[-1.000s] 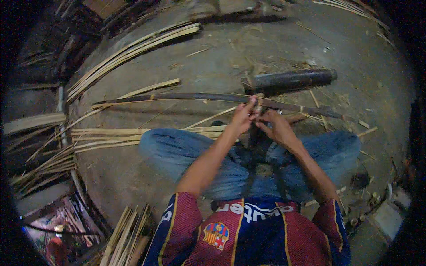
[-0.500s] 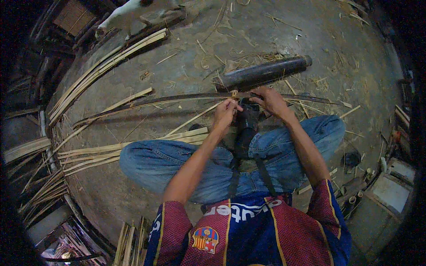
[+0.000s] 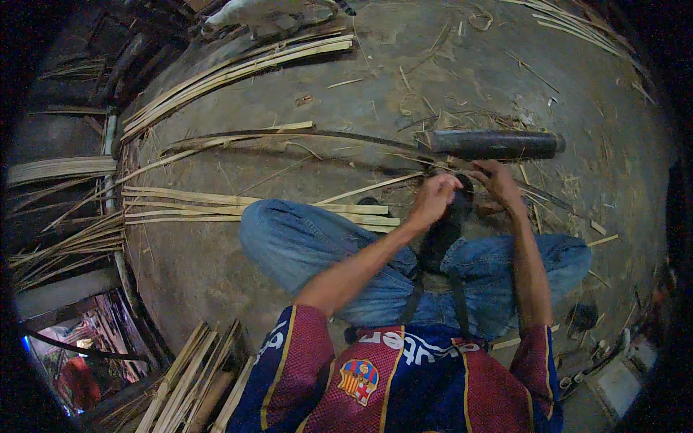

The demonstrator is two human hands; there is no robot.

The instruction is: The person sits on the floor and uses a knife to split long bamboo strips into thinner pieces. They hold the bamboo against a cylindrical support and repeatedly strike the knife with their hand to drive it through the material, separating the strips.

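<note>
I see the left hand (image 3: 435, 198) with its fingers curled in beside the dark strip (image 3: 364, 138); I cannot tell whether it grips anything. The right hand (image 3: 499, 182) has bent fingers at the strip too, its grasp unclear to me. The strip arcs across above the floor (image 3: 209, 267), this side of the cylinder (image 3: 498, 144). Slats (image 3: 191, 195) reach the left knee (image 3: 271, 225).

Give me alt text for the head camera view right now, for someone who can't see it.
A person sits in jeans, left hand and right hand close together near a long, dark, curved strip. A dark cylinder lies just beyond; pale strips lie on the floor to the left.
</note>
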